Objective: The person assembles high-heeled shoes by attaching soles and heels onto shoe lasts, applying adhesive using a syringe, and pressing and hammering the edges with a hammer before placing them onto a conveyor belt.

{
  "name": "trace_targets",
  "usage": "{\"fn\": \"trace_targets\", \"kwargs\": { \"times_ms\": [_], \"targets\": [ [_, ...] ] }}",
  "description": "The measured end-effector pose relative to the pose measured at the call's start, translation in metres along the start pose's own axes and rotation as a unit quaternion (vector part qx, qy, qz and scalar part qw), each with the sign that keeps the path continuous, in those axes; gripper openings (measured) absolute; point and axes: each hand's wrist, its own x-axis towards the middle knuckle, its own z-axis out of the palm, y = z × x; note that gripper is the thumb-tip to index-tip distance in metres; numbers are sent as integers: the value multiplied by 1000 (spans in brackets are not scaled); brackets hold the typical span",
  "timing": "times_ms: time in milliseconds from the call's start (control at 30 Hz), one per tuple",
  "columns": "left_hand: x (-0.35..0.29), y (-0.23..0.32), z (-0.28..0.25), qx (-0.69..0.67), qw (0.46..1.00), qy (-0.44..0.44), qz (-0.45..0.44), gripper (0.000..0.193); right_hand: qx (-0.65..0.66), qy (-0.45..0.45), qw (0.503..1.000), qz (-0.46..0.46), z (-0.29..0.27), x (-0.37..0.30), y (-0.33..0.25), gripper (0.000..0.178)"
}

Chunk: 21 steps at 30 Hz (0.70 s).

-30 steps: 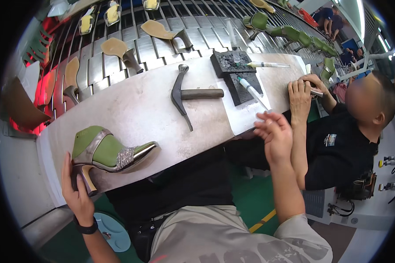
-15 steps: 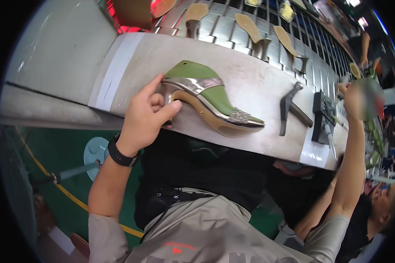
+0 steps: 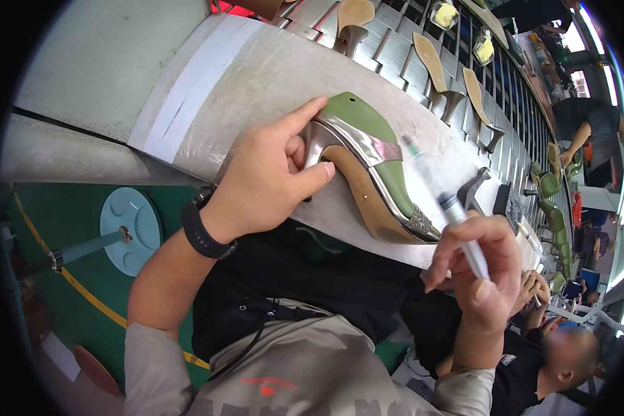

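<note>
"Back from the far end of the bench [image 3: 249,90] it's come — the right hand [image 3: 484,270] was stretched out by the blocks just before, and now it's close by the shoe [image 3: 380,173]."

"Holding what?"

"A syringe [image 3: 457,211], gripped in curled fingers, its blurred greenish tip near the silver strap. Whether they touch, I can't tell."

"And the left hand [image 3: 270,170]?"

"Wrapped round the heel, forefinger up along the back, thumb on the inner side. The two hands are apart, with most of the shoe between them."

"So the shoe's on the bench?"

"Over its near edge, tipped sideways, tan sole toward the wearer. Lifted or resting, I can't say."

"Much in the way over there?"

"A hammer [image 3: 473,187] lies just beyond the syringe, partly hidden by it and the hand. Past that there's a black block [image 3: 503,200]. Behind the bench run metal slats [image 3: 388,66], with heeled soles [image 3: 430,62] and yellow lumps [image 3: 445,15] in small trays."

"Anyone close?"

"A co-worker [image 3: 523,374] in black, at the right — those hands show just past the right one. Lower left, below the bench, there's a round blue disc [image 3: 128,229]."
</note>
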Motion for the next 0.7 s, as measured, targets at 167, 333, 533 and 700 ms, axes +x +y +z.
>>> {"fn": "trace_targets", "kwargs": {
  "times_ms": [167, 333, 533, 700],
  "targets": [
    [-2, 1, 1, -19, 1000, 7, 4, 80, -147, -49, 988, -8, 6, 12, -8, 59],
    [-4, -1, -3, -26, 1000, 12, 7, 79, -193, -39, 980, 4, 17, 24, -11, 59],
    [-4, 0, -6, -16, 1000, 5, 5, 80, -199, -44, 979, 11, 20, 30, -9, 58],
    [-4, -1, -8, -12, 1000, 8, 7, 80, -215, -23, 974, 61, 23, 35, -8, 56]
  ]
}}
